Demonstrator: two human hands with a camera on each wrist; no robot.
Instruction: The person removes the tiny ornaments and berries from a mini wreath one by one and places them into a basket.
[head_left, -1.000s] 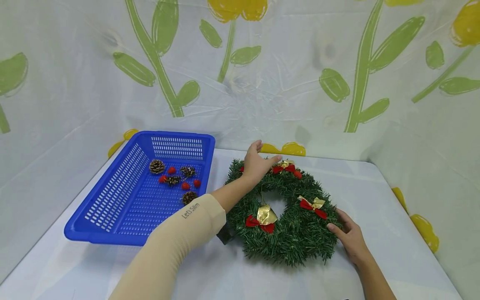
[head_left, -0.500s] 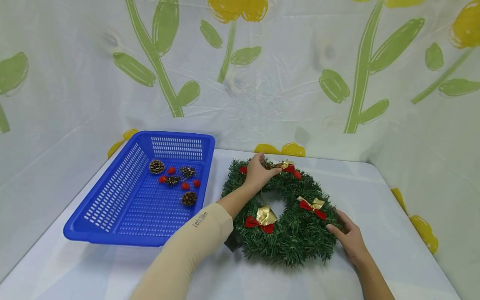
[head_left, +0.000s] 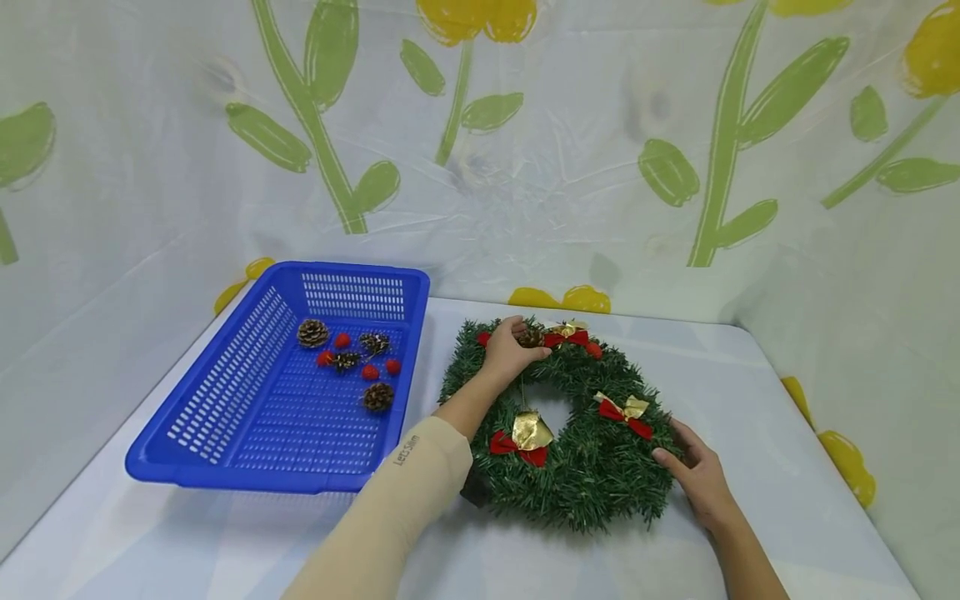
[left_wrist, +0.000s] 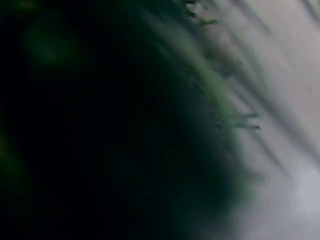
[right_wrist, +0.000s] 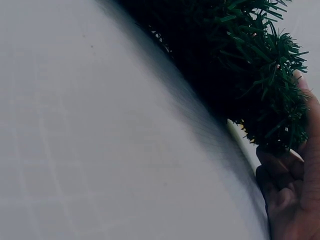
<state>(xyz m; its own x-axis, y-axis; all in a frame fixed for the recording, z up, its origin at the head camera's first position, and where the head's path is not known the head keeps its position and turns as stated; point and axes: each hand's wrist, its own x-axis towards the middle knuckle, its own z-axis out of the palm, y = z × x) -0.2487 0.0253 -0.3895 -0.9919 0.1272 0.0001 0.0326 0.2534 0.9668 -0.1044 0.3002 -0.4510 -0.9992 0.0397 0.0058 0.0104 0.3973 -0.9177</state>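
A round green artificial wreath (head_left: 592, 492) lies on the table, trimmed with red-and-gold bows and red berries. At its far side, my left hand (head_left: 507, 354) has its fingers and thumb around a brown pine cone (head_left: 531, 336), beside a bow (head_left: 567, 335). My right hand (head_left: 701, 479) grips the wreath's right edge, thumb on top and fingers at the outer side. In the right wrist view, fingers (right_wrist: 280, 175) reach under the wreath's needles (right_wrist: 250, 65). The left wrist view is dark and blurred by wreath needles (left_wrist: 215, 85).
A blue plastic basket (head_left: 270, 481) stands on the left, with several pine cones (head_left: 312, 333) and red berries (head_left: 370, 372) in it. White walls with printed flowers enclose the table (head_left: 750, 392) at the back and sides.
My left hand has come down onto the far side of the wreath, and the pine cone there now shows between fingers and thumb. The right hand has stayed in place.
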